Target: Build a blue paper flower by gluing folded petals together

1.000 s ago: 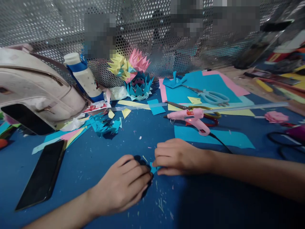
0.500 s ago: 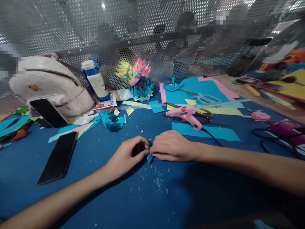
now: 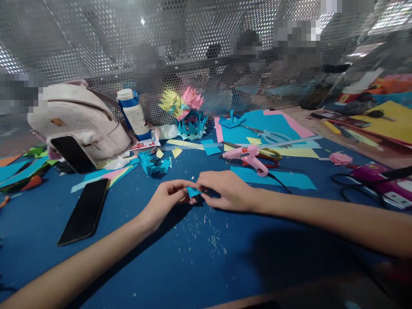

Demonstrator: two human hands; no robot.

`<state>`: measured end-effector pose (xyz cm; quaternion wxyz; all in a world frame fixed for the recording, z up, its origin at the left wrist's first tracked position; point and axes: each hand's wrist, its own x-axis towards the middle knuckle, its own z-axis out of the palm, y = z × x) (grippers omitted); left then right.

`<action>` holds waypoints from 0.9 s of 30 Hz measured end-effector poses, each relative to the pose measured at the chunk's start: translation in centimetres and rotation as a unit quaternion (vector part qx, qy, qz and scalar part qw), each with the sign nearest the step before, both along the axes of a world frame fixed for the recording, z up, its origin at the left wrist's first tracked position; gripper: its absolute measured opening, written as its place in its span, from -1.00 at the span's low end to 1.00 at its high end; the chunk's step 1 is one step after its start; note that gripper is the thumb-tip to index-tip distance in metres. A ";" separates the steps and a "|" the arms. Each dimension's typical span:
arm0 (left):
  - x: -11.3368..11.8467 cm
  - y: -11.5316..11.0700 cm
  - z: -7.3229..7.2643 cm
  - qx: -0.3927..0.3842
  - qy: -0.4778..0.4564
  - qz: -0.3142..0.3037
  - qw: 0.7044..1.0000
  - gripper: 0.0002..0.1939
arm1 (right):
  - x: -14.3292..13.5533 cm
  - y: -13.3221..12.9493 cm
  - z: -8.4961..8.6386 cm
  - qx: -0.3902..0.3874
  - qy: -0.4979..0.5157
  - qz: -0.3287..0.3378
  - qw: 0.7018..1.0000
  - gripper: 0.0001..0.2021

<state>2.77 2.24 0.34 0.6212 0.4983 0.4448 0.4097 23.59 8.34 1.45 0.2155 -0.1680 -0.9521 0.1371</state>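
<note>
A small folded piece of blue paper (image 3: 193,192) is pinched between both hands, just above the blue table (image 3: 167,266). My left hand (image 3: 165,199) grips its left side between thumb and fingers. On the right side, the fingers of my right hand (image 3: 225,191) close on the same piece, partly hiding it. Behind my right hand lies a pink glue gun (image 3: 247,156), on a blue paper strip (image 3: 289,178). A crumpled-looking cluster of folded blue paper (image 3: 152,163) rests beyond my left hand.
Two phones (image 3: 85,210), one flat and one leaning on a pale backpack (image 3: 80,116), are at left. A bottle (image 3: 133,113) and paper flowers (image 3: 191,122) stand behind. Scissors (image 3: 273,137) lie on paper sheets; a purple power strip (image 3: 373,180) is at right.
The blue piece has been raised and turned, and now shows between the fingertips of both hands. Both hands have shifted slightly left and away from me. The camera view has moved a little.
</note>
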 end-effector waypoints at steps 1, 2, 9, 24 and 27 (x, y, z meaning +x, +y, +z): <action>0.0 0.0 0.0 -0.008 -0.013 -0.006 1.000 -0.68 | -0.2 -0.1 0.0 -0.069 0.017 -0.014 0.997 -0.95; 0.0 0.0 0.0 -0.008 -0.017 -0.013 1.000 -0.67 | -0.4 -0.2 0.1 -0.139 0.037 -0.027 0.989 -0.97; 0.2 -0.3 0.8 0.010 0.009 0.001 1.000 -0.65 | -1.9 -0.3 -0.4 -0.425 0.121 0.015 0.897 -0.86; 0.2 0.0 0.6 -0.044 0.015 -0.054 0.997 -0.64 | -1.6 -0.3 -1.9 -0.544 0.163 0.014 0.823 -0.72; 0.3 -0.1 0.5 -0.035 0.037 -0.050 0.997 -0.65 | -1.6 -0.3 -1.7 -0.550 0.155 0.026 0.820 -0.71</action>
